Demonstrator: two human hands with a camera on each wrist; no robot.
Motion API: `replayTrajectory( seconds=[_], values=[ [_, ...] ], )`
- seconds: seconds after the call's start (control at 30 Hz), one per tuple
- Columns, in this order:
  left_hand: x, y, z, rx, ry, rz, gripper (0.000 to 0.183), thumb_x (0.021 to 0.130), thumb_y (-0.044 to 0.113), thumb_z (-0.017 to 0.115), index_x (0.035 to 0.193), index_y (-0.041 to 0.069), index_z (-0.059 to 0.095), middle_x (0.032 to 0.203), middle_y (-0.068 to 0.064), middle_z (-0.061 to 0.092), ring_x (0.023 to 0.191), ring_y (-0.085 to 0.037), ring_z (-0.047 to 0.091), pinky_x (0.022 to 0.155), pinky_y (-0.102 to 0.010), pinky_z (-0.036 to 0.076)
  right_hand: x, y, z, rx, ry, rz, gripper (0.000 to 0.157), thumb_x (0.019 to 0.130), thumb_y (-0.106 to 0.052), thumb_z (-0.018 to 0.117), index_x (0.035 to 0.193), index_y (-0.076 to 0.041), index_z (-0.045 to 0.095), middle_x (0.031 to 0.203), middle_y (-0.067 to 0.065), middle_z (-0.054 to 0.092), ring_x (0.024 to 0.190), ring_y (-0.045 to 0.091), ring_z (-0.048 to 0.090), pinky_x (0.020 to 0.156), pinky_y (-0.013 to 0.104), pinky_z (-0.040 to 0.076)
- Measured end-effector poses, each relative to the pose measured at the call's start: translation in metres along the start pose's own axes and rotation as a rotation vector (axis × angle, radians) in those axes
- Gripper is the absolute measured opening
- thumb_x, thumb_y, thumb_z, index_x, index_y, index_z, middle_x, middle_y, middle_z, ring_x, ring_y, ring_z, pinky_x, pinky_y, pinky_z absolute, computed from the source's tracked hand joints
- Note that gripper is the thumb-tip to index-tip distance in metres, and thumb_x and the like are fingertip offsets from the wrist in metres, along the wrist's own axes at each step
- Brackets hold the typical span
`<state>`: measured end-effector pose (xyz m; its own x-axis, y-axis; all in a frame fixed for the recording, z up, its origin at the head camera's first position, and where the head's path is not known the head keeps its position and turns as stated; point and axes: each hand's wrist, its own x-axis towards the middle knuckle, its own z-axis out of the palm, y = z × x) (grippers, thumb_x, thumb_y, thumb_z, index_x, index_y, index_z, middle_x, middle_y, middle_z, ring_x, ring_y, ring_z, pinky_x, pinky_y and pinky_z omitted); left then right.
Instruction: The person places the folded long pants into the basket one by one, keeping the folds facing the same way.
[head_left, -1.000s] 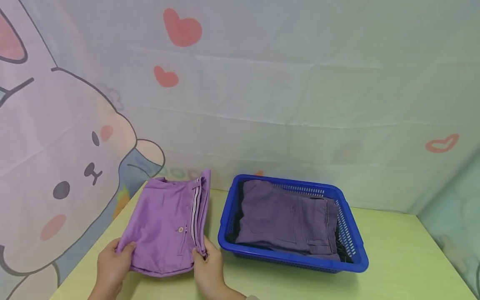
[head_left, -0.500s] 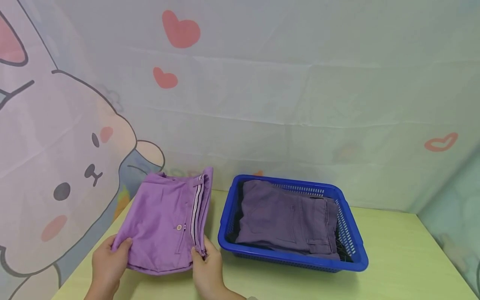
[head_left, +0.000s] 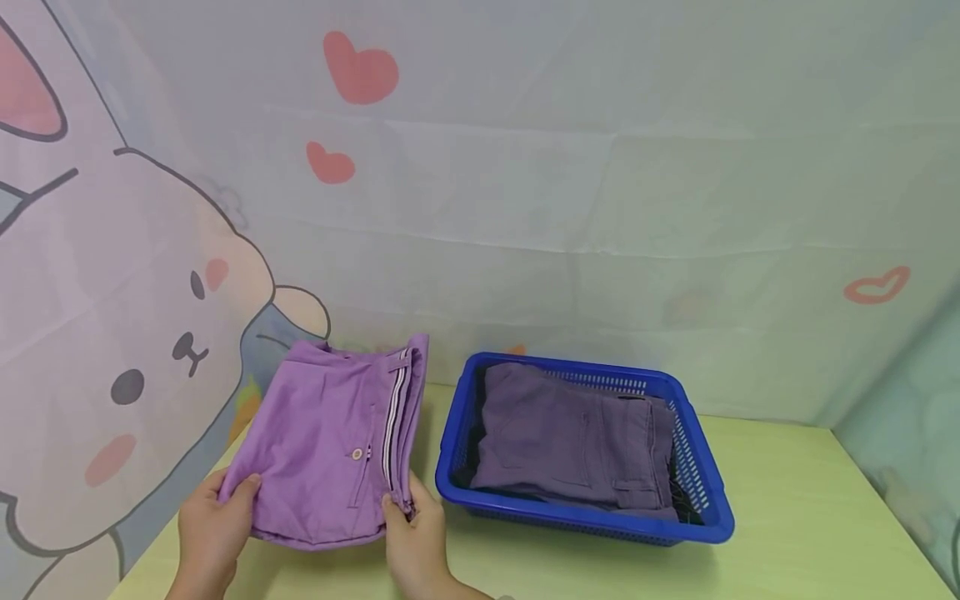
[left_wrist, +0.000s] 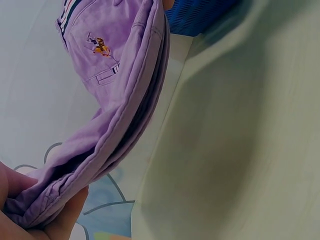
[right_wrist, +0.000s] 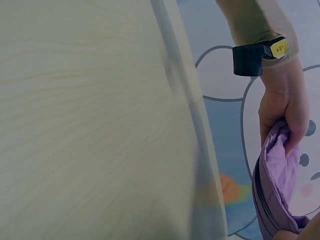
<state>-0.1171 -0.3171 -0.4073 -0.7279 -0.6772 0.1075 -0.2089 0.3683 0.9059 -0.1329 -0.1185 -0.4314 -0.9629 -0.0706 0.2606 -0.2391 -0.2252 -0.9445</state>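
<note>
A folded pair of light purple trousers is held up over the table's left part, its striped inner waistband and pale button towards the right side. My left hand pinches the near left corner, thumb on top. The near right corner, at the waistband, is gripped by my right hand. Seen from the left wrist, the underside of the trousers shows a small embroidered emblem and a buttonhole, and the layered folded edge sags between the hands. In the right wrist view the left hand grips its corner.
Right of the trousers stands a blue plastic basket holding folded dark purple trousers, with black material beneath. Both rest on a pale yellow-green table. Behind hangs a cloth backdrop with a cartoon rabbit and hearts.
My left hand has moved slightly left and up, drawing the trousers' near left corner outward. The right hand keeps its grip almost in place; the basket stays put.
</note>
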Motion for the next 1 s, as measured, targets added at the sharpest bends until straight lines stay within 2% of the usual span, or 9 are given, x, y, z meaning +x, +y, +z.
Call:
replayTrajectory(
  seconds=[0.2, 0.6, 0.77, 1.0],
  values=[
    [-0.0011, 0.0043, -0.0014, -0.028, 0.009, -0.004, 0.032, 0.086, 0.021, 0.057, 0.111, 0.000, 0.060, 0.081, 0.006, 0.060, 0.067, 0.007, 0.049, 0.057, -0.013, 0.045, -0.0012, -0.0037, -0.0008, 0.046, -0.007, 0.006, 0.043, 0.084, 0.003, 0.052, 0.126, -0.001, 0.049, 0.122, 0.018, 0.053, 0.109, 0.020, 0.051, 0.085, 0.024, 0.046],
    [-0.0044, 0.0073, -0.0025, 0.004, 0.022, 0.016, 0.036, 0.086, 0.023, 0.058, 0.113, 0.000, 0.059, 0.103, -0.017, 0.061, 0.068, 0.010, 0.046, 0.056, -0.010, 0.043, -0.0033, -0.0021, -0.0039, 0.026, 0.006, 0.012, 0.042, 0.084, 0.002, 0.052, 0.125, 0.001, 0.049, 0.120, 0.016, 0.055, 0.106, 0.018, 0.053, 0.084, 0.022, 0.046],
    [-0.0056, 0.0065, -0.0019, -0.001, 0.019, 0.013, 0.035, 0.086, 0.024, 0.058, 0.112, 0.001, 0.060, 0.101, -0.014, 0.062, 0.068, 0.009, 0.046, 0.056, -0.012, 0.044, -0.0043, -0.0018, -0.0060, 0.038, 0.018, -0.005, 0.041, 0.083, 0.002, 0.053, 0.124, 0.001, 0.050, 0.118, 0.018, 0.055, 0.103, 0.019, 0.055, 0.082, 0.022, 0.047],
    [-0.0025, 0.0031, 0.0016, -0.044, 0.030, 0.057, 0.035, 0.085, 0.026, 0.059, 0.108, 0.000, 0.061, 0.092, -0.011, 0.064, 0.066, 0.008, 0.049, 0.053, -0.014, 0.044, -0.0044, -0.0050, -0.0094, 0.053, 0.038, -0.031, 0.040, 0.083, 0.001, 0.054, 0.123, 0.001, 0.051, 0.115, 0.018, 0.058, 0.099, 0.017, 0.057, 0.079, 0.022, 0.048]
  ],
)
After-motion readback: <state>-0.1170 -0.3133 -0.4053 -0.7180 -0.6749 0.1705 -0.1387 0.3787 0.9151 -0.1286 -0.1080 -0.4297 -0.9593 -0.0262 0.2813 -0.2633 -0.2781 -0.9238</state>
